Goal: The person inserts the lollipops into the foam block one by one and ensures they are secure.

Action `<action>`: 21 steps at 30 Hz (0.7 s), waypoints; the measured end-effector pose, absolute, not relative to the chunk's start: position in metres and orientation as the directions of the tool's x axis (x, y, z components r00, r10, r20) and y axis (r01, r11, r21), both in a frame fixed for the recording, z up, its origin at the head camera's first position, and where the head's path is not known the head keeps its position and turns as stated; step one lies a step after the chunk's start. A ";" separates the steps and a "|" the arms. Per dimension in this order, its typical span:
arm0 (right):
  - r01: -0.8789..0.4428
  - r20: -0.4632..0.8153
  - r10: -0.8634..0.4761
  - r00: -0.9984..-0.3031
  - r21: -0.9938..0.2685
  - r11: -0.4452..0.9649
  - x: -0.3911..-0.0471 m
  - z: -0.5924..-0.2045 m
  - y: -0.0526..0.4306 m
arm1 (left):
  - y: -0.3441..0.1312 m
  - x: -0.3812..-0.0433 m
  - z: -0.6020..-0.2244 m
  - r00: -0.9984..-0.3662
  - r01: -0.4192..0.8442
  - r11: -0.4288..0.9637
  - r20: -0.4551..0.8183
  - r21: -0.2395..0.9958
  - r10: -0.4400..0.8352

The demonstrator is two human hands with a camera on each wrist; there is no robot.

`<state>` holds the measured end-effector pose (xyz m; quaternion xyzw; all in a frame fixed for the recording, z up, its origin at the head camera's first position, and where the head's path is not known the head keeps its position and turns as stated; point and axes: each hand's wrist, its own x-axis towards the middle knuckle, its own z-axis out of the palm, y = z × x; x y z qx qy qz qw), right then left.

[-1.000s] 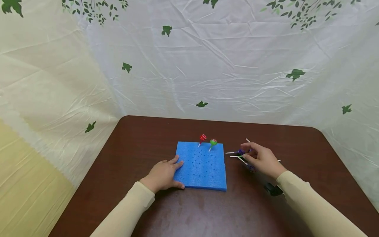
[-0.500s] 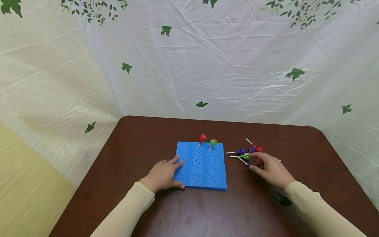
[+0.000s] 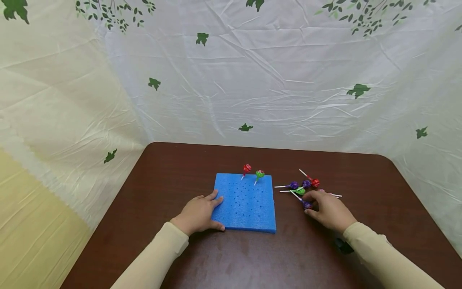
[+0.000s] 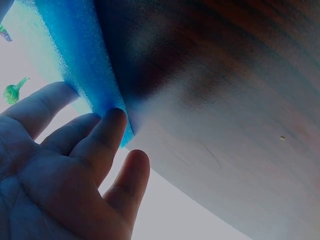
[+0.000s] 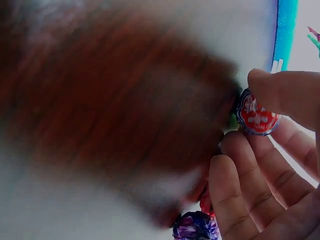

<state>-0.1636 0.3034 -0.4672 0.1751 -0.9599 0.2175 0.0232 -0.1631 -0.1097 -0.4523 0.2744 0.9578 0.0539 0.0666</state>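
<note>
My left hand [image 3: 198, 213] holds the left edge of a blue foam board [image 3: 247, 206] dotted with small holes, fingers spread over its edge. A red lollipop [image 3: 247, 167] and a green lollipop [image 3: 260, 174] stand in the board near its far edge. To the right, my right hand [image 3: 330, 210] pinches the head of a purple lollipop [image 3: 307, 205] between thumb and fingers, its white stick pointing toward the board. The right wrist view shows a red label on this wrapped head [image 5: 257, 117], with the thumb against it.
Beside the right hand lie loose lollipops: two purple, one green [image 3: 300, 191], one red [image 3: 315, 183]. A stick [image 3: 337, 196] pokes out beyond the hand from a partly hidden pink one. The brown table [image 3: 234, 261] meets a white leaf-print curtain [image 3: 288, 100] behind.
My right hand has moved right and toward me from over the pile, then closed on the near purple lollipop. More of the loose lollipops show now. The left hand and board stay put.
</note>
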 end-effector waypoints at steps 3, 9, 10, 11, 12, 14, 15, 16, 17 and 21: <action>-0.345 0.119 -0.325 -0.938 -0.405 0.847 -0.164 -0.467 0.303 | -0.109 -0.163 -0.453 -0.840 0.519 0.844 -0.102 0.137 0.533; -0.332 0.150 -0.296 -0.943 -0.420 0.845 -0.165 -0.464 0.303 | -0.109 -0.163 -0.453 -0.840 0.520 0.844 -0.104 0.130 0.533; -0.329 0.161 -0.288 -0.944 -0.427 0.842 -0.165 -0.463 0.303 | -0.109 -0.164 -0.453 -0.839 0.521 0.844 -0.104 0.129 0.534; -0.327 0.167 -0.281 -0.945 -0.440 0.836 -0.166 -0.462 0.303 | -0.109 -0.164 -0.453 -0.839 0.521 0.844 -0.104 0.127 0.534; -0.326 0.173 -0.276 -0.945 -0.458 0.827 -0.166 -0.461 0.303 | -0.109 -0.164 -0.453 -0.839 0.522 0.844 -0.104 0.127 0.534; -0.321 0.180 -0.267 -0.947 -0.493 0.809 -0.166 -0.458 0.303 | -0.109 -0.163 -0.452 -0.838 0.523 0.843 -0.103 0.125 0.535; -0.319 0.182 -0.262 -0.948 -0.511 0.798 -0.166 -0.457 0.303 | -0.109 -0.163 -0.452 -0.838 0.523 0.843 -0.103 0.125 0.535; -0.318 0.185 -0.259 -0.948 -0.526 0.789 -0.166 -0.456 0.302 | -0.109 -0.163 -0.451 -0.838 0.523 0.843 -0.103 0.124 0.535; -0.317 0.188 -0.256 -0.948 -0.539 0.780 -0.166 -0.455 0.301 | -0.109 -0.163 -0.451 -0.838 0.523 0.843 -0.103 0.125 0.535; -0.325 0.218 -0.242 -0.945 -0.563 0.760 -0.165 -0.449 0.296 | -0.109 -0.162 -0.450 -0.838 0.522 0.843 -0.106 0.128 0.535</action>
